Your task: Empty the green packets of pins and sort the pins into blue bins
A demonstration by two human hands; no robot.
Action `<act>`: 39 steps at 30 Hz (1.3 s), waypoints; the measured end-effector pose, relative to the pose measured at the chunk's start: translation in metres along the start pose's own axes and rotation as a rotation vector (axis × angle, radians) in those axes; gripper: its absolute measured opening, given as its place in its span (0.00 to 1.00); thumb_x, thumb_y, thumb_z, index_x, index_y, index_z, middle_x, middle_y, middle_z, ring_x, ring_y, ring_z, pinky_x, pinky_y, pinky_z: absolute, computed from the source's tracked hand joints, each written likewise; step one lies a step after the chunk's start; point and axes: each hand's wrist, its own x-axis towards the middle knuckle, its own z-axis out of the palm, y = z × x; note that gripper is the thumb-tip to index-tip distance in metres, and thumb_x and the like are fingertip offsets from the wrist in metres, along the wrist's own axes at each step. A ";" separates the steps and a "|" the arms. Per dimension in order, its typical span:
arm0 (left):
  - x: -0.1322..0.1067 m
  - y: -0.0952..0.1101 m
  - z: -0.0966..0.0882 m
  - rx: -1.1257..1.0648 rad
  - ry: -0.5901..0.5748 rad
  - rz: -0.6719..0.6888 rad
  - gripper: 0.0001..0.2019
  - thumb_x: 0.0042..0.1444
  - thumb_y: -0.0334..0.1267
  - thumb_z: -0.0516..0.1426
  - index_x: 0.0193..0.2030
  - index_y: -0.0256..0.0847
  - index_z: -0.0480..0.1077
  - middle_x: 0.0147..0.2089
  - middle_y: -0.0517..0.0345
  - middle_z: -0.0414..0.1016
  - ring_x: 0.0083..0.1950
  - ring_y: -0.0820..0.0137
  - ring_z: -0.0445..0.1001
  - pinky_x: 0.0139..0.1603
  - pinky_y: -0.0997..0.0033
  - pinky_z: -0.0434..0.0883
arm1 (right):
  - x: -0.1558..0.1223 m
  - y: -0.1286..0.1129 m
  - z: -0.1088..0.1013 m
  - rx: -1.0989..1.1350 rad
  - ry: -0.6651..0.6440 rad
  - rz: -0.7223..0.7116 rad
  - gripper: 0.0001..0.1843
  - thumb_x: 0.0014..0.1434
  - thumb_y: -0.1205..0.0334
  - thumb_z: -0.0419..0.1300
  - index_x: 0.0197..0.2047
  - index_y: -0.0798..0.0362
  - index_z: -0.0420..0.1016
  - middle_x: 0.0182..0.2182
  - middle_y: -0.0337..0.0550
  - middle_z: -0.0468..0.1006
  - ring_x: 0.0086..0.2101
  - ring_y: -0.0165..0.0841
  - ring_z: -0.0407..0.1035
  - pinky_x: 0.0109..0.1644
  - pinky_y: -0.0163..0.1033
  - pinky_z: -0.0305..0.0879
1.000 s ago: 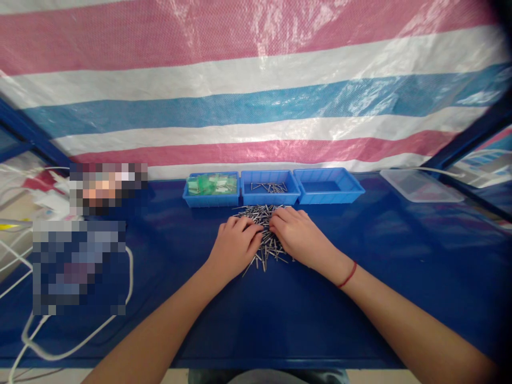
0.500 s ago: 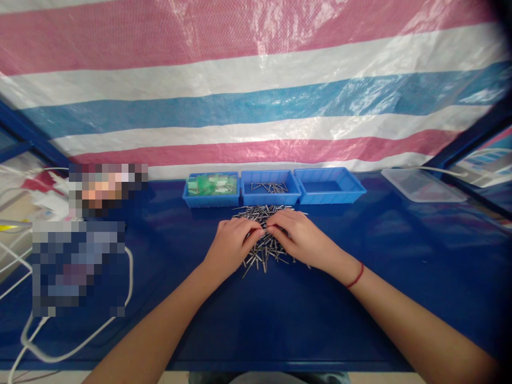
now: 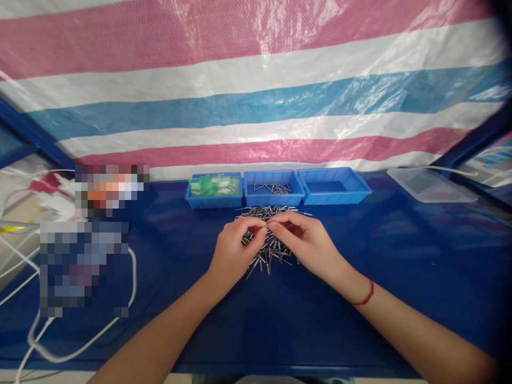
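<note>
A loose pile of thin metal pins that look like pop rivets (image 3: 272, 249) lies on the blue table, partly covered by my hands. Over its left side, my left hand (image 3: 237, 244) has thumb and forefinger pinched together. My right hand (image 3: 306, 239) comes in from the other side, also pinching. Their fingertips meet above the pile around a small, thin piece, seemingly one rivet, mostly hidden. Just behind the pile, the middle blue bin (image 3: 274, 198) holds several similar rivets.
A left blue bin (image 3: 215, 202) contains green and white packets (image 3: 216, 185). On the right stands another blue bin (image 3: 340, 198), with a clear plastic lid (image 3: 434, 186) beyond it. A white cable (image 3: 134, 272) loops at left near blurred items. Striped sheeting (image 3: 256, 112) hangs behind.
Both hands have lifted slightly from the pile, their fingertips drawn together around the small piece. The right wrist has turned a little. The view has shifted slightly.
</note>
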 end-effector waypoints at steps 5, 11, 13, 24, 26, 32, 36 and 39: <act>-0.001 -0.001 0.004 -0.089 -0.093 -0.053 0.04 0.59 0.35 0.57 0.40 0.40 0.72 0.37 0.58 0.78 0.38 0.69 0.75 0.42 0.71 0.69 | -0.002 0.000 0.001 0.086 0.014 0.001 0.08 0.59 0.58 0.60 0.35 0.53 0.76 0.33 0.42 0.78 0.32 0.33 0.70 0.36 0.39 0.66; -0.001 -0.003 0.005 -0.112 -0.183 -0.023 0.09 0.65 0.38 0.52 0.42 0.40 0.72 0.41 0.55 0.77 0.43 0.68 0.75 0.45 0.70 0.68 | -0.004 -0.004 0.000 -0.117 0.063 -0.144 0.03 0.58 0.65 0.61 0.33 0.52 0.76 0.29 0.40 0.74 0.29 0.30 0.66 0.31 0.36 0.63; -0.001 -0.005 0.006 -0.112 -0.166 -0.020 0.08 0.64 0.38 0.52 0.42 0.39 0.72 0.41 0.54 0.77 0.44 0.67 0.74 0.46 0.70 0.67 | -0.005 -0.006 0.000 -0.164 0.073 -0.195 0.03 0.58 0.65 0.61 0.34 0.51 0.77 0.28 0.39 0.73 0.28 0.29 0.66 0.30 0.36 0.62; 0.000 -0.006 0.006 -0.173 -0.184 0.011 0.05 0.61 0.33 0.55 0.40 0.39 0.72 0.38 0.57 0.75 0.41 0.69 0.73 0.43 0.71 0.67 | -0.008 -0.009 -0.002 -0.298 -0.006 -0.430 0.10 0.61 0.68 0.57 0.43 0.53 0.79 0.36 0.45 0.77 0.35 0.31 0.71 0.37 0.37 0.69; 0.002 -0.007 0.004 -0.170 -0.155 0.006 0.04 0.61 0.33 0.56 0.39 0.39 0.72 0.36 0.58 0.74 0.39 0.70 0.72 0.42 0.71 0.67 | -0.008 -0.010 -0.003 -0.301 0.017 -0.420 0.10 0.61 0.69 0.58 0.44 0.53 0.79 0.36 0.45 0.77 0.33 0.30 0.71 0.34 0.36 0.68; 0.003 -0.009 0.002 -0.156 -0.047 0.000 0.03 0.60 0.35 0.57 0.39 0.41 0.73 0.37 0.58 0.76 0.37 0.71 0.73 0.40 0.72 0.68 | -0.004 -0.008 -0.005 -0.277 0.040 -0.311 0.08 0.61 0.68 0.58 0.40 0.51 0.79 0.34 0.42 0.76 0.30 0.29 0.69 0.30 0.35 0.65; 0.001 -0.009 0.002 -0.168 -0.001 0.029 0.04 0.60 0.35 0.57 0.40 0.41 0.72 0.38 0.58 0.75 0.38 0.72 0.73 0.39 0.74 0.68 | -0.002 -0.005 -0.006 -0.264 0.031 -0.259 0.06 0.61 0.65 0.58 0.38 0.51 0.77 0.32 0.41 0.75 0.29 0.29 0.68 0.31 0.36 0.64; 0.000 -0.006 0.002 -0.169 0.027 0.039 0.03 0.60 0.35 0.58 0.40 0.41 0.72 0.38 0.58 0.75 0.37 0.73 0.73 0.38 0.73 0.68 | -0.002 -0.002 -0.004 -0.229 0.009 -0.230 0.05 0.61 0.63 0.58 0.37 0.51 0.76 0.31 0.42 0.75 0.30 0.31 0.68 0.31 0.37 0.64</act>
